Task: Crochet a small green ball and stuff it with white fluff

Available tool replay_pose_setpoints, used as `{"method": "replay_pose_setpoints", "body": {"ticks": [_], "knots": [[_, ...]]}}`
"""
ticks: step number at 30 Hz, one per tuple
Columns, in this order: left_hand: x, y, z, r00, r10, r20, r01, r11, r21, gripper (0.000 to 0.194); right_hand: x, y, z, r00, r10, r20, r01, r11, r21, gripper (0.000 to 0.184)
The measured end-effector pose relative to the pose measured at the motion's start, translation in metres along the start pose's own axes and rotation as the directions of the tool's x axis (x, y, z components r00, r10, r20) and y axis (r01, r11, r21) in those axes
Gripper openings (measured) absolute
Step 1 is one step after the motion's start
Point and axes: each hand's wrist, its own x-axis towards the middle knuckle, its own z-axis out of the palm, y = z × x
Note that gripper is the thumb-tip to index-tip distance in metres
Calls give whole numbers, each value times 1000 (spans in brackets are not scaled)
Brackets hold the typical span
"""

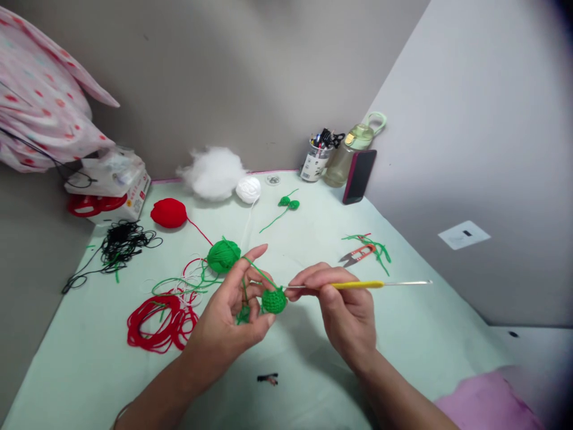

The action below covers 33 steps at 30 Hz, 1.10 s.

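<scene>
Left fingers (259, 330) part-curled, gripping green crochet piece (274, 301), one raised under yarn (263, 273). Right fingers (320, 276) closed around yellow hook (358, 285), tip at piece's 1 o'clock. Advise even tension.

Left hand (224, 319), right hand (347, 316): two. Red yarn ball (169, 213), green yarn ball (222, 257), white yarn ball (248, 190): three. Crochet hook (358, 285): one. Crocheted cup (273, 301): one. Small green pieces (293, 205): two. Black yarn tangle (120, 242): one. Red yarn coil (134, 328): one. Snips (363, 251): one. Bottle (340, 167): one. Phone (360, 176): one. Pen cup (313, 166): one. Stuffing heap (215, 173): one.
</scene>
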Motion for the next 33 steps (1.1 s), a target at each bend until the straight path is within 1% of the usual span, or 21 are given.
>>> {"method": "replay_pose_setpoints", "body": {"ticks": [3,6,9,13,16,18,20,23,28,33], "knots": [[-1,0,0,1000,8,-4,-7,998,58,80,2,0,-1,999,37,27,-38,999,14,20],[-1,-2,-2,999,10,35,-14,992,125,76,3,1,-2,996,68,63,-67,998,-19,19],[-1,-2,-2,999,-2,52,-7,987,161,80,3,4,-2,993,86,76,-85,996,-25,18],[-1,2,0,999,-11,33,5,985,173,91,3,5,-3,987,145,68,-151,984,90,17],[-1,4,0,1000,-2,28,-4,982,187,89,5,6,-5,977,200,76,-211,963,170,17],[0,4,-1,1000,-5,30,-1,980,201,86,6,6,-6,972,218,87,-230,956,180,18],[0,4,-1,999,-3,42,-6,976,217,84,7,6,-8,971,215,106,-231,959,162,18],[1,6,-2,999,14,52,-26,968,251,82,7,3,-11,974,184,131,-199,974,105,18],[-1,12,-2,999,-19,48,1,939,345,82,7,-7,-12,978,140,153,-124,986,-108,20],[-1,14,-5,997,37,64,-61,899,433,79,10,-11,-13,971,136,197,-91,971,-220,21]]}}
